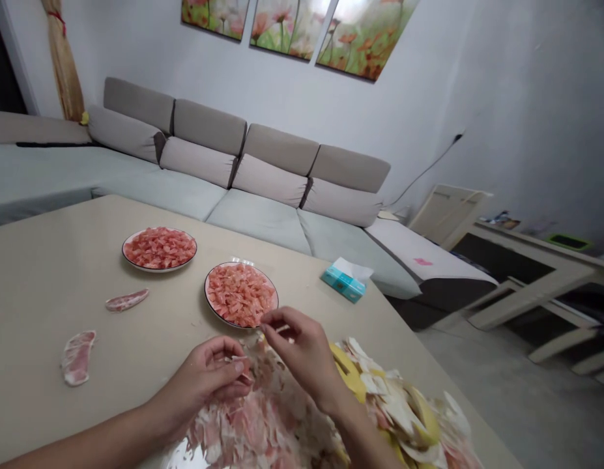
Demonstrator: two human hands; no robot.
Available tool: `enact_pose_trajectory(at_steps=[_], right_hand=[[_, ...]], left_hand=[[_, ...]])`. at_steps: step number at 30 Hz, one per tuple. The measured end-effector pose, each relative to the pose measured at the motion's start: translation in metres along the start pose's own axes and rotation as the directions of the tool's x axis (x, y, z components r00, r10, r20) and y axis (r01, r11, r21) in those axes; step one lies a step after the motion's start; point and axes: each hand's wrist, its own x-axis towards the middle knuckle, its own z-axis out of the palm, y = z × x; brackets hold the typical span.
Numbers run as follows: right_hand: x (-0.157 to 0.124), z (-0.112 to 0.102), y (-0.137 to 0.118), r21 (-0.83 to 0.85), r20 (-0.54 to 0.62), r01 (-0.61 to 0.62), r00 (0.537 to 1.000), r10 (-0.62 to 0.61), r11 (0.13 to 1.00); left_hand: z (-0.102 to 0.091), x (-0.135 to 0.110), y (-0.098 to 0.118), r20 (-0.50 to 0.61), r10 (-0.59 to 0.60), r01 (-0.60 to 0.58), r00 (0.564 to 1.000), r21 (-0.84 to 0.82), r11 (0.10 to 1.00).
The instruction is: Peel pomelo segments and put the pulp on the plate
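Note:
My left hand [211, 374] is closed around a small piece of pomelo segment [245, 369], partly hidden by the fingers. To its right, my right hand [304, 358] has thumb and forefinger pinched together near the edge of the nearer plate [275, 294]; what they hold, if anything, is too small to name. Pink pomelo pulp [240, 293] fills that plate. Beneath both hands lies a heap of pale membrane scraps [253, 426]. Two pomelo segments, one long [127, 300] and one broader with white skin [78, 357], rest on the table at left.
A second plate [158, 269] heaped with pulp stands farther back on the table [38, 260]. Yellow and white peels [414, 417] pile up at the right edge. A blue tissue box [345, 281] sits at the back right. Behind the table runs a grey sofa [262, 218].

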Motion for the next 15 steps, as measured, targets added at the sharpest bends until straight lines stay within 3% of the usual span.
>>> enact_pose_trajectory(at_steps=[2,3,7,15], right_hand=[[0.025,0.004,0.007,-0.053,-0.018,0.094,0.995,-0.095,0.994],[0.037,0.006,0.010,-0.081,0.025,0.144,0.990,-0.142,0.986],[0.054,0.009,0.012,-0.116,0.060,0.175,0.984,-0.169,0.978],[-0.024,-0.005,-0.008,0.016,0.136,-0.061,0.989,0.059,0.998]], left_hand=[[-0.001,0.001,0.001,-0.014,-0.016,0.016,1.000,0.006,1.000],[-0.002,0.002,0.001,-0.020,-0.018,0.018,1.000,0.002,1.000],[-0.006,0.004,0.004,-0.035,-0.028,0.026,0.999,-0.043,0.999],[-0.001,0.002,0.002,-0.038,0.013,-0.016,0.999,-0.069,0.998]])
